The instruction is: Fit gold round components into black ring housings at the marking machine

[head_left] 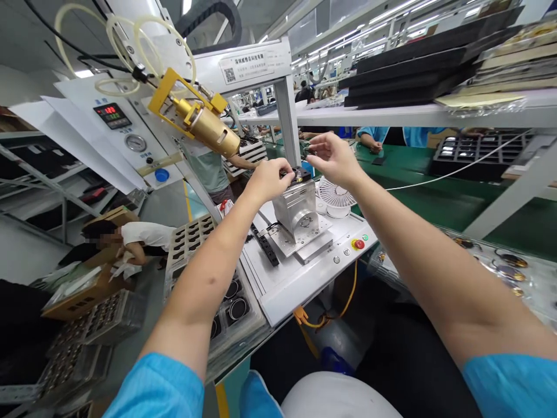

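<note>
Over a white press station (pixel 304 284), both hands work close together at a steel fixture block (pixel 295 208). The left hand (pixel 267 181) is closed in a pinch on a small dark part (pixel 289 173) that sits on top of the block. The right hand (pixel 331 159) is raised just beside it, with thumb and fingertips gripping a tiny dark piece (pixel 310 152), too small to make out clearly. A small white fan (pixel 336 197) stands just right of the block, and a red emergency stop button (pixel 358 244) sits on the station's front corner. A black slotted strip (pixel 265 248) lies left of the block, near a tray of round black parts (pixel 230 307). Overhead, a brass cylinder (pixel 204 129) hangs in a yellow bracket (pixel 167 96), beside a temperature controller (pixel 112 115) and a pressure gauge (pixel 136 143). Black trays (pixel 413 69) are stacked on a shelf (pixel 435 116) above the green worktop (pixel 435 200). Across the worktop, a person's blue-sleeved arm (pixel 372 138) reaches forward, and at lower left a person in a white shirt (pixel 143 235) bends over a cardboard box (pixel 104 217).
</note>
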A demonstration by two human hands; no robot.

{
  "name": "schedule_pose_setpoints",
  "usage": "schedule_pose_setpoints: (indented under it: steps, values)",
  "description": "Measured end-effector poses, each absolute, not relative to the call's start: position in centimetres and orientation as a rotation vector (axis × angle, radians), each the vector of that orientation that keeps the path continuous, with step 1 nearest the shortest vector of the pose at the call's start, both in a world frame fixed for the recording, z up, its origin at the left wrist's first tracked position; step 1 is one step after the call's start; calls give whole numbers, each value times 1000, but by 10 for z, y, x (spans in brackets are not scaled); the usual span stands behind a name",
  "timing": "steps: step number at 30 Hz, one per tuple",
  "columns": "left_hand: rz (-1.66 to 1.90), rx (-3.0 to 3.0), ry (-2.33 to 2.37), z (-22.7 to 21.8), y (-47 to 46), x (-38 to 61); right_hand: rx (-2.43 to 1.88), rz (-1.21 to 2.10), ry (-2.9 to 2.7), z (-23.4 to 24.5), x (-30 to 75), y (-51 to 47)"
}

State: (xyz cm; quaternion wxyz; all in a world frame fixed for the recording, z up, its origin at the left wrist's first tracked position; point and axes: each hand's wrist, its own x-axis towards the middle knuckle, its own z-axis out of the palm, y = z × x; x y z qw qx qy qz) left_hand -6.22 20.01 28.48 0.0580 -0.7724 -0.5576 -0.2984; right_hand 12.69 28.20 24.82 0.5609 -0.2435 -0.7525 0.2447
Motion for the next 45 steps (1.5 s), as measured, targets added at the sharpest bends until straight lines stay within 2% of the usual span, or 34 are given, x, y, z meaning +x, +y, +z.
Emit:
schedule_pose_setpoints:
  steps: [3,10,16,22,28,34,40,43,45]
  values:
    - [-738,-2357,-1719,284,201,-55,-621,663,-1680,226,158,269]
    - [-690,-2351,-1722,295,203,-59,-905,914,-1337,154,232,216]
    - [-505,-2433,-1707,314,216,-63,-1060,1051,-1159,109,258,185]
    - [-518,-2440,-1731,293,198,-56,-1227,1184,-1242,74,266,164]
    - [-479,-2530,-1659,275,181,-62,-1547,1349,-1555,57,255,168]
    - [-416,-2564,-1774,287,168,-69,-1721,1239,-1841,42,240,181]
    - [-383,-2653,-1736,270,64,-80,-1724,1106,-1928,38,241,175]
    - [-322,-2809,-1762,249,6,-84,-1728,1097,-1925,40,241,177]
    - [-404,-2963,-1773,227,-22,-82,-1713,1142,-1887,42,242,180]
